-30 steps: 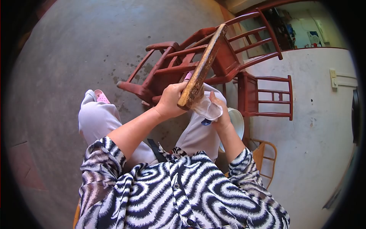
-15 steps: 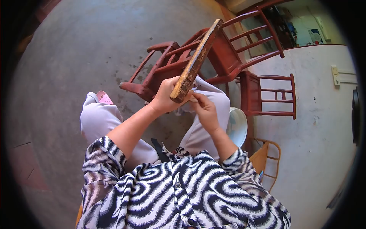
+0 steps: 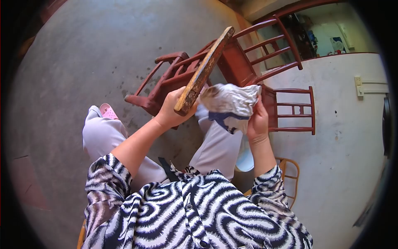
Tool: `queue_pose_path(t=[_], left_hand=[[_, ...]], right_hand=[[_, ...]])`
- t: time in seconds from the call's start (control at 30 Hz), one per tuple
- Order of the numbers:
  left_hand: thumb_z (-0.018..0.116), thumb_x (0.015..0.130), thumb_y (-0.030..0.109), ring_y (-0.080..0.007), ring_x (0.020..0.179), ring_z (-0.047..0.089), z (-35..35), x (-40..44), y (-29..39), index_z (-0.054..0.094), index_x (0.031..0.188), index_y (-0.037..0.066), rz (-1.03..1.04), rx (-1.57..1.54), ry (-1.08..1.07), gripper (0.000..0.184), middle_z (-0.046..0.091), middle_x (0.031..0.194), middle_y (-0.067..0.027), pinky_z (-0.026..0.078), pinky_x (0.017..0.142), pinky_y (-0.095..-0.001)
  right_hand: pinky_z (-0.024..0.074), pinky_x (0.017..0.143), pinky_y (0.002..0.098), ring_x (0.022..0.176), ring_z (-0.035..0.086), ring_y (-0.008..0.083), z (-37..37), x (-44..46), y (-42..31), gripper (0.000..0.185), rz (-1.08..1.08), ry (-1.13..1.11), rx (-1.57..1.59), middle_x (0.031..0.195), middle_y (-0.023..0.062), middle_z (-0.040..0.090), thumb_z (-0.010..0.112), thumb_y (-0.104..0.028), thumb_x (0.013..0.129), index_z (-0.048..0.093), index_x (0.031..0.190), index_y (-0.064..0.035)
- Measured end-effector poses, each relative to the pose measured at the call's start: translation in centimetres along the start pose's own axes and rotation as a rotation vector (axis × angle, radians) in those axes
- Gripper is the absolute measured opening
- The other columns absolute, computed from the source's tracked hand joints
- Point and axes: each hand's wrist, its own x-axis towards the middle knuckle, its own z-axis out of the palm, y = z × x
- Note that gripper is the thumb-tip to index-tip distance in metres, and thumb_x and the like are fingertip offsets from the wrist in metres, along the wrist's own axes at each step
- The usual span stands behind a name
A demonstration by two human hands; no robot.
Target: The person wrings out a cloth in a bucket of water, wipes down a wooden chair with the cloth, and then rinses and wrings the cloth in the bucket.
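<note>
My left hand (image 3: 173,108) is wrapped round the lower part of a worn wooden bar (image 3: 206,70), its fingers partly hidden behind the wood. The bar slants up and away to the right, with yellowish, scuffed paint and dark patches. My right hand (image 3: 259,121) is closed on the edge of a crumpled rag (image 3: 234,99), white with a dark blue band and brownish stains. The rag spreads just right of the bar, above my knee. Whether its left end touches the bar I cannot tell.
A red wooden chair (image 3: 159,91) lies tipped over ahead. Behind it are another red chair (image 3: 236,58) and a third (image 3: 293,110) by the white wall (image 3: 327,166). A pale bucket (image 3: 245,159) stands beside my right leg, near a bamboo-framed chair (image 3: 292,178).
My right hand has moved right, away from my left hand, and the rag now shows spread out from it. The bar stays in my left hand, shifted slightly left and down.
</note>
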Motion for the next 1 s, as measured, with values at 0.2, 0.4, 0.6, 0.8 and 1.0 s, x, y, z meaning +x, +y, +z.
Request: queue_pose_path(t=[0.2, 0.4, 0.6, 0.8, 1.0], left_hand=[[0.061, 0.075, 0.012, -0.0245, 0.066, 0.055, 0.9, 0.0, 0.5, 0.054, 0.087, 0.0, 0.082, 0.019, -0.047, 0.018, 0.055, 0.077, -0.0132, 0.046, 0.063, -0.0312], [0.062, 0.073, 0.024, -0.0296, 0.088, 0.057, 2.5, -0.4, 0.2, 0.055, 0.097, 0.011, 0.275, 0.385, -0.113, 0.028, 0.057, 0.095, -0.0106, 0.046, 0.075, -0.0399], [0.059, 0.074, 0.022, -0.0284, 0.098, 0.056, 3.1, -0.1, 1.5, 0.051, 0.113, 0.011, 0.283, 0.34, -0.095, 0.042, 0.056, 0.11, -0.0117, 0.045, 0.082, -0.0377], [0.065, 0.064, 0.02, -0.0295, 0.076, 0.059, 4.0, -1.4, 0.6, 0.059, 0.089, 0.009, 0.062, 0.193, -0.043, 0.028, 0.061, 0.084, -0.0089, 0.048, 0.069, -0.037], [0.064, 0.064, 0.006, -0.0193, 0.056, 0.052, 3.4, -0.8, 1.2, 0.052, 0.071, 0.001, -0.009, 0.016, -0.029, 0.015, 0.052, 0.064, -0.0096, 0.043, 0.055, -0.0287]], right_hand=[[0.0388, 0.094, 0.0352, 0.11, 0.051, 0.0233, 6.8, -0.3, -2.7, 0.044, -0.231, -0.211, -0.449, 0.113, 0.0112, 0.056, 0.04, -0.036, 0.094, 0.047, 0.119, -0.0014], [0.0276, 0.094, 0.0399, 0.096, 0.05, 0.0263, 10.6, 0.1, 2.8, 0.019, -0.697, -0.413, -1.665, 0.099, 0.0078, 0.061, 0.062, -0.025, 0.078, 0.066, 0.09, -0.0099], [0.0152, 0.104, 0.0498, 0.129, 0.014, 0.0427, 11.0, 1.0, 4.3, 0.043, -0.65, -0.222, -1.705, 0.135, 0.0148, 0.035, 0.07, -0.023, 0.066, 0.063, 0.106, -0.009], [0.0128, 0.107, 0.0439, 0.132, 0.015, 0.0365, 10.3, 2.8, 3.6, 0.024, -0.609, -0.246, -1.582, 0.133, 0.016, 0.04, 0.061, -0.01, 0.067, 0.066, 0.09, -0.0063], [0.0144, 0.107, 0.0374, 0.13, 0.027, 0.0274, 6.4, 16.7, -0.5, 0.024, -0.754, -0.24, -1.73, 0.133, 0.0222, 0.037, 0.055, -0.011, 0.077, 0.064, 0.097, -0.004]])
